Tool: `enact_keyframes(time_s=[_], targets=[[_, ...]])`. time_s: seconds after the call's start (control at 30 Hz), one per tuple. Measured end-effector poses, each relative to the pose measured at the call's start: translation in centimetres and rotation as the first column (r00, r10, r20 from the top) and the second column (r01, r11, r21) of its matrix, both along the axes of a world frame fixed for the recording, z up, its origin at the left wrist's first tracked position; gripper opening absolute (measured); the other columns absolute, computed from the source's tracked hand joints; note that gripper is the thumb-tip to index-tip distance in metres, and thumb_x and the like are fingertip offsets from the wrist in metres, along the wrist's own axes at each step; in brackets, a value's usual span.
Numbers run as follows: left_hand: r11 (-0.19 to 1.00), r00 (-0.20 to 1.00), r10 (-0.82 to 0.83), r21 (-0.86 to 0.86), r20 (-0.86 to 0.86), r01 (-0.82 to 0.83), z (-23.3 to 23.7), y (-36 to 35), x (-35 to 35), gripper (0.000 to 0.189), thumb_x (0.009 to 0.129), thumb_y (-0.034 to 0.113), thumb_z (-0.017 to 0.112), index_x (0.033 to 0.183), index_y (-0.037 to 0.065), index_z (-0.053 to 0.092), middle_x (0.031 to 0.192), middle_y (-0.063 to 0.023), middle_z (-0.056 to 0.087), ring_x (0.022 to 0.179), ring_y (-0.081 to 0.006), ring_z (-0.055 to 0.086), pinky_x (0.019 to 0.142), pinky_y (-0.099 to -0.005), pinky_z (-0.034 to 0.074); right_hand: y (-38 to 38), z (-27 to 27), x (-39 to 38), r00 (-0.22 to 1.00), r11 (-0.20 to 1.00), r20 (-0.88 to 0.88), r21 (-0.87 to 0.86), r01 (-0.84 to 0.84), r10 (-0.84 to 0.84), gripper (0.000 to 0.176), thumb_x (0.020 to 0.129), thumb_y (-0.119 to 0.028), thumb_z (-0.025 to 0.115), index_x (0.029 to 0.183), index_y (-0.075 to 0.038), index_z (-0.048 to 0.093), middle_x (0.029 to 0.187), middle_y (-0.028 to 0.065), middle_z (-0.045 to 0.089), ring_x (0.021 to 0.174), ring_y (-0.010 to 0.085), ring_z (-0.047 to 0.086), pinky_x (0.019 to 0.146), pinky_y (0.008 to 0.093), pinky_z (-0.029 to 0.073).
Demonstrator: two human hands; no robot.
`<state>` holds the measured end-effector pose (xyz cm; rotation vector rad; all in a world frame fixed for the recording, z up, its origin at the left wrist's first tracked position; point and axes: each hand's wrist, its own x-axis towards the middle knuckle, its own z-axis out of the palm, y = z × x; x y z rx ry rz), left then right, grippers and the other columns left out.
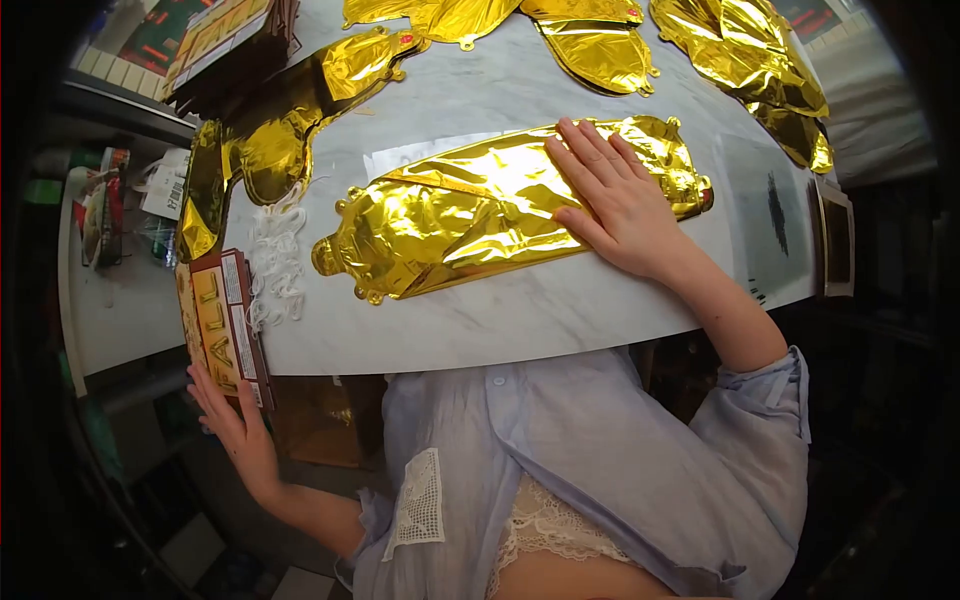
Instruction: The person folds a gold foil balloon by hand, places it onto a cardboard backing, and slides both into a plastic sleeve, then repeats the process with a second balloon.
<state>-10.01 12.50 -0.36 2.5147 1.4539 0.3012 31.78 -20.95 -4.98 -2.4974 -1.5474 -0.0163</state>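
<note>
Your left hand [235,435], fingers extended and gripping nothing, lies by the printed packets [218,325], perhaps steadying them; contact is unclear. Beyond, your right hand [625,215], flat-palmed, rests on the gold foil balloon [430,225], apparently smoothing it against the counter [440,335]. Past it lie further foil balloons [595,52].

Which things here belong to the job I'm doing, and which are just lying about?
Likely the job:
folded gold foil, under the right hand
printed packets, beside the left hand
other gold foil pieces
white strings

Seemingly just lying about:
translucent sheet, at right
white tag, at left
</note>
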Motion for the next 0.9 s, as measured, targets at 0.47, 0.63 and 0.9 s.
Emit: enact_keyframes(time_s=[0.47, 0.63, 0.9], targets=[[0.797, 0.982, -0.177, 0.576, -0.066, 0.183, 0.2, -1.1, -6.0, 0.038, 0.089, 0.000, 0.074, 0.123, 0.015, 0.080, 0.117, -0.0005, 0.079, 0.100, -0.0234, 0.064, 0.102, -0.0400, 0.046, 0.1, -0.2, -0.1, 0.999, 1.000, 0.050, 0.012, 0.011, -0.011, 0.070, 0.109, -0.049, 0.048, 0.166, -0.010, 0.035, 0.173, 0.0133, 0.031, 0.161, 0.0308, 0.027, 0.131, 0.0473, 0.019], [0.448, 0.926, -0.300, 0.891, 0.228, -0.074, 3.3, -1.5, -4.1, 0.013, 0.101, 0.004, 0.072, 0.111, -0.003, 0.076, 0.104, -0.0120, 0.069, 0.095, -0.0273, 0.065, 0.084, -0.0441, 0.058, -0.1, -0.5, 0.0, 0.998, 1.000, 0.065, 0.020, -0.003, 0.002, 0.070, 0.109, -0.049, 0.048, 0.166, -0.010, 0.034, 0.173, 0.0137, 0.030, 0.161, 0.0322, 0.027, 0.131, 0.0482, 0.019], [0.576, 0.454, -0.813, 0.386, 0.364, 0.721, 4.5, -14.1, 18.1, 0.042, 0.085, -0.010, 0.070, 0.124, 0.004, 0.079, 0.111, -0.0095, 0.045, 0.120, -0.0392, 0.067, 0.117, -0.0671, 0.042, -0.2, -0.8, 0.1, 0.999, 0.998, 0.037, 0.058, -0.005, 0.003, 0.071, 0.108, -0.051, 0.047, 0.165, -0.009, 0.037, 0.173, 0.0150, 0.031, 0.161, 0.0333, 0.027, 0.131, 0.0504, 0.018]])
